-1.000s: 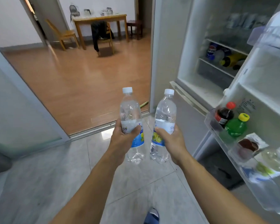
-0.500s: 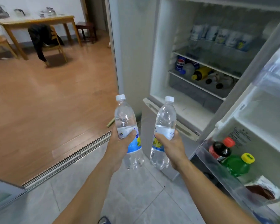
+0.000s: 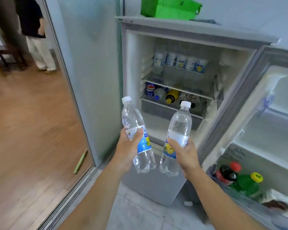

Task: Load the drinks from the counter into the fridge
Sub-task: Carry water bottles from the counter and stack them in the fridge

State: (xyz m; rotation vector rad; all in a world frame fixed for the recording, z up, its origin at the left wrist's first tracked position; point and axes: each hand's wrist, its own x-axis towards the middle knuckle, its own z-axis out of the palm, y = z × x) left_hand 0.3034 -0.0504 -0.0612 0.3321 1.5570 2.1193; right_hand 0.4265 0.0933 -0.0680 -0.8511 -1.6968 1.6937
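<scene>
Bottles of clear water, two in hand, each with a white cap and a white, blue and yellow label. The left hand is wrapping its fingers and thumb round the label of the left water bottle, which is tilting with its cap toward the left. The right hand is gripping the right water bottle the same way, cap leaning right. Both bottles are hanging in the air in front of the open fridge, bases close together, not touching any shelf.

Inside, on the top wire shelf, five matching labelled bottles are standing in a row at the far side; their caps are lost in the dim upper part. On the lower shelf several drinks are lying on their sides: one blue cola can, one yellow bottle, and others too blurred to count or name.

The open fridge door is standing at the right. In its near bottom rack are sitting one dark red-capped cola bottle, one green bottle with a yellow cap, and one packet that is hard to make out; the rack is running out of frame at the lower right.

One green bag is lying on top of the fridge, its upper part cut off. At far left a standing person is showing only from shoulder to feet.
</scene>
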